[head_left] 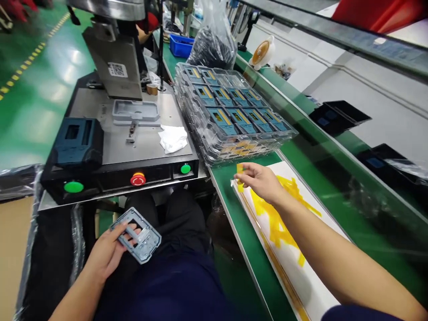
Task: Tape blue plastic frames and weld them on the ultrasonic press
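**Over the lap (183, 211), a plastic cover (149, 245); above the desk (230, 198), a yellow piece (239, 168)**

From the head view, the person's left hand (109, 249) holds the grey-blue cover tilted above the legs, its grip closed on one edge, with fingers showing through the opening. The right hand (261, 180) has its grip pinching the small yellow piece between thumb and fingers, at the far end of a white sheet (319, 281) scattered with yellow strips (276, 227).

Beyond that hand, stacked clear trays (230, 145) carry rows of blue-grey cases. To the left stands a machine (107, 180) with two green buttons (185, 169) and a red one; on its plate sit a dark blue case (74, 149), a light grey holder (140, 119) and a crumpled white cloth (173, 139).
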Available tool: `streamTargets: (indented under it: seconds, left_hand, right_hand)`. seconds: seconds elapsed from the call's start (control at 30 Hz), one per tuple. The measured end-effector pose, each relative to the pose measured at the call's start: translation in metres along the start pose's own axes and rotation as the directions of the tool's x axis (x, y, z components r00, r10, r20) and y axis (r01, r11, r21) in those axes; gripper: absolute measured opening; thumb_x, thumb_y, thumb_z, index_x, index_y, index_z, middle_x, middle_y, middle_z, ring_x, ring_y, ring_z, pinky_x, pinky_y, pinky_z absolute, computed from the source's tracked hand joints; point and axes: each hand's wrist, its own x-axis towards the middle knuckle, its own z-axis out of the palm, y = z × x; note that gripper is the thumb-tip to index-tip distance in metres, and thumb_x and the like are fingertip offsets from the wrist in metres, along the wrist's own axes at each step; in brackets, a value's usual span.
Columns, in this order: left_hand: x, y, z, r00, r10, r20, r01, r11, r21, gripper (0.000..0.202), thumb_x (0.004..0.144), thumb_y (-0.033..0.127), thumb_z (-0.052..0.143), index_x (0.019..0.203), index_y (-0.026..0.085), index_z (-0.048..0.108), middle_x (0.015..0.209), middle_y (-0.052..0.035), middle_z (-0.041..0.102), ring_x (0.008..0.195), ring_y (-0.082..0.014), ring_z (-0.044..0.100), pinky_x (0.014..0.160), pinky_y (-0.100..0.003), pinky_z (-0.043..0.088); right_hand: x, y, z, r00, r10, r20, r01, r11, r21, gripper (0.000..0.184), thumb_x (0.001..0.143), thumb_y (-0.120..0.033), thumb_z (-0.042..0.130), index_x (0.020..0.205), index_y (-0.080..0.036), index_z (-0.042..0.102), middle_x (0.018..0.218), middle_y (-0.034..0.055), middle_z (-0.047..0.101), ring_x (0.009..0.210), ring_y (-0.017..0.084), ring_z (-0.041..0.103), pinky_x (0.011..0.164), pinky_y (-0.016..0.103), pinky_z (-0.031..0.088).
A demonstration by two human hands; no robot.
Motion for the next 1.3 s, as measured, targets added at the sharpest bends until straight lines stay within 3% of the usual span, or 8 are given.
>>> streamTargets:
  seconds: [0.1, 0.33, 0.53, 0.6, 0.7, 0.87, 0.97, 1.3]
  left_hand:
    - [-0.002, -0.002, 0.007, 0.997, -0.03, 0.066, 0.035, 0.996, -0.082, 0.016, 0.081, 0.011, 0.056, 0.097, 0.012, 0.061, 0.078, -0.0075, 0.07, 0.069, -0.0203, 0.069, 0.062, -0.035, 0.059]
    - [-0.007, 0.001, 0.015, 0.981, -0.026, 0.19, 0.065, 0.978, -0.199, 0.023, 0.092, 0.031, 0.047, 0.086, 0.013, 0.06, 0.08, -0.0095, 0.069, 0.074, -0.0225, 0.069, 0.067, -0.039, 0.057]
    - [-0.006, 0.005, 0.013, 0.976, -0.008, 0.216, 0.065, 0.964, -0.259, 0.04, 0.092, 0.047, 0.042, 0.085, 0.013, 0.061, 0.086, -0.0107, 0.068, 0.079, -0.0245, 0.068, 0.068, -0.039, 0.055]
    - [-0.005, 0.005, 0.013, 0.973, -0.014, 0.232, 0.076, 0.963, -0.258, 0.041, 0.091, 0.049, 0.043, 0.085, 0.013, 0.061, 0.088, -0.0116, 0.068, 0.08, -0.0243, 0.068, 0.07, -0.039, 0.055]
    - [-0.004, 0.002, 0.016, 0.956, -0.02, 0.292, 0.095, 0.965, -0.244, 0.042, 0.091, 0.05, 0.043, 0.085, 0.013, 0.061, 0.091, -0.0126, 0.069, 0.08, -0.0225, 0.068, 0.075, -0.039, 0.055]
    - [-0.004, -0.004, 0.028, 0.898, -0.089, 0.431, 0.174, 0.971, -0.163, 0.057, 0.093, 0.055, 0.033, 0.098, 0.009, 0.065, 0.092, -0.0164, 0.07, 0.082, -0.0241, 0.067, 0.079, -0.041, 0.053]
    - [-0.006, -0.004, 0.036, 0.874, -0.11, 0.473, 0.192, 0.973, -0.129, 0.061, 0.093, 0.056, 0.03, 0.106, 0.008, 0.064, 0.093, -0.0176, 0.071, 0.085, -0.0254, 0.067, 0.08, -0.04, 0.051]
    - [-0.006, -0.001, 0.037, 0.865, -0.137, 0.483, 0.218, 0.969, -0.116, 0.063, 0.093, 0.057, 0.027, 0.102, 0.007, 0.066, 0.091, -0.017, 0.071, 0.085, -0.0248, 0.066, 0.074, -0.035, 0.051]
  right_hand:
    - [-0.003, -0.028, 0.036, 0.986, -0.006, 0.164, -0.061, 0.915, 0.399, 0.055, 0.066, -0.042, 0.076, 0.11, -0.016, 0.055, 0.067, -0.0012, 0.063, 0.057, 0.013, 0.058, 0.054, 0.026, 0.049]
    - [-0.014, -0.064, 0.119, 0.904, -0.14, 0.404, -0.126, 0.816, 0.564, 0.048, 0.072, -0.04, 0.073, 0.109, -0.015, 0.056, 0.071, 0.0006, 0.064, 0.058, 0.013, 0.06, 0.052, 0.025, 0.051]
    - [-0.041, -0.063, 0.175, 0.894, -0.417, 0.166, 0.282, 0.809, 0.516, 0.015, 0.084, -0.027, 0.064, 0.097, -0.019, 0.064, 0.076, 0.0006, 0.064, 0.063, 0.012, 0.061, 0.059, 0.026, 0.053]
    - [-0.05, -0.059, 0.184, 0.802, -0.593, 0.066, 0.514, 0.742, 0.43, 0.013, 0.085, -0.018, 0.062, 0.097, -0.02, 0.065, 0.084, 0.0025, 0.067, 0.072, 0.014, 0.064, 0.066, 0.027, 0.055]
    - [-0.056, -0.056, 0.189, 0.558, -0.83, -0.005, 0.776, 0.519, 0.359, 0.023, 0.083, -0.007, 0.061, 0.102, -0.02, 0.064, 0.099, 0.0065, 0.068, 0.089, 0.017, 0.066, 0.079, 0.029, 0.057]
    - [-0.053, -0.05, 0.189, 0.308, -0.951, -0.018, 0.917, 0.292, 0.273, 0.026, 0.084, -0.006, 0.059, 0.109, -0.013, 0.062, 0.103, 0.0127, 0.067, 0.102, 0.019, 0.064, 0.085, 0.03, 0.058]
    - [-0.051, -0.048, 0.187, 0.24, -0.969, 0.051, 0.941, 0.246, 0.234, 0.026, 0.087, -0.007, 0.053, 0.112, -0.013, 0.06, 0.107, 0.0142, 0.066, 0.111, 0.021, 0.06, 0.09, 0.035, 0.056]
    - [-0.051, -0.054, 0.189, 0.198, -0.961, 0.191, 0.963, 0.227, 0.143, 0.021, 0.092, -0.011, 0.046, 0.097, -0.015, 0.066, 0.102, 0.0084, 0.069, 0.102, 0.017, 0.063, 0.089, 0.03, 0.056]
